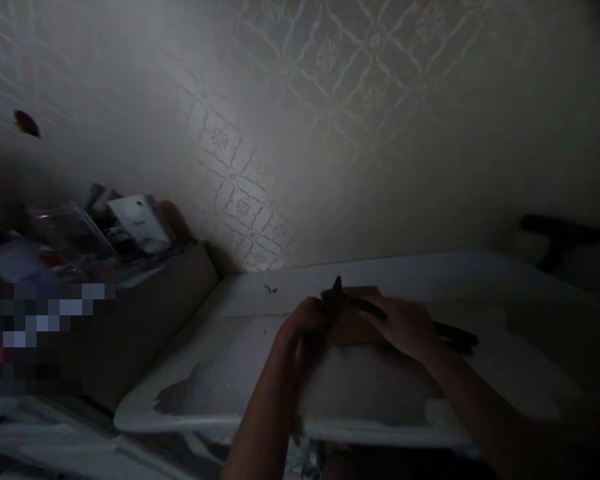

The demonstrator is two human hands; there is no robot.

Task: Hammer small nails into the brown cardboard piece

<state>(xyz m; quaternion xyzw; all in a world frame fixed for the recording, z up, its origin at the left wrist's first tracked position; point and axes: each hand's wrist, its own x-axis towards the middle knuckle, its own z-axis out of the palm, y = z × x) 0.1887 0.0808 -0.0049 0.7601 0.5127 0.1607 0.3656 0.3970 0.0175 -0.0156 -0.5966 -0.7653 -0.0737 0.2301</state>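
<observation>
The right hand is curled around a dark pliers-like tool, whose head points up above a brown flat piece on the pale worktop; dark handle ends show past the hand. The left hand is bent in beside the tool's head, its fingers too dark to tell how far they close or what they hold. Small dark bits lie near the wall.
</observation>
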